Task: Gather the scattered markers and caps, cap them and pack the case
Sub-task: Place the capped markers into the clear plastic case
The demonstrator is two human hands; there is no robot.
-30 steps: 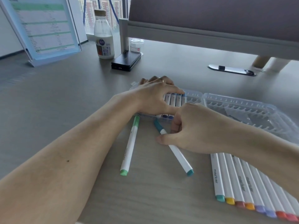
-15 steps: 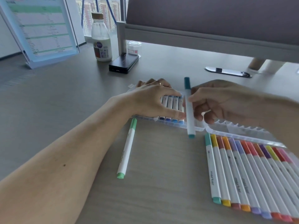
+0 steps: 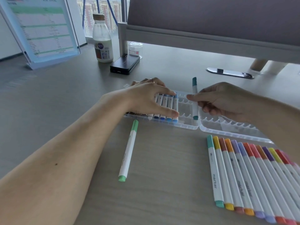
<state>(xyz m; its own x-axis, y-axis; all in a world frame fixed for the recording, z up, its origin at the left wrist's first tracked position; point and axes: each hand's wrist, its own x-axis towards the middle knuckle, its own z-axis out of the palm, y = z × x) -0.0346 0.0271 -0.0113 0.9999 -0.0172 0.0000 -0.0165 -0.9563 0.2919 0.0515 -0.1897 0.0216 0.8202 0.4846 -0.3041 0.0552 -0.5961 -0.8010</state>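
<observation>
Right hand [image 3: 224, 99] pinches one teal-capped white plastic marker [image 3: 195, 101] upright over clear ribbed plastic case [image 3: 186, 125]. Left hand [image 3: 151, 98], fingers spread flat, presses four blue-capped markers [image 3: 165, 109]. One green-capped marker [image 3: 128, 153] lies at 6 o'clock.

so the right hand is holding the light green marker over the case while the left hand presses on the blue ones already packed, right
Not quite. In the head view, the right hand holds the teal marker over the case, not the light green one. The light green marker lies loose on the table in front of the case, touched by neither hand. The rest stands: the left hand presses on the blue markers already packed.
</observation>
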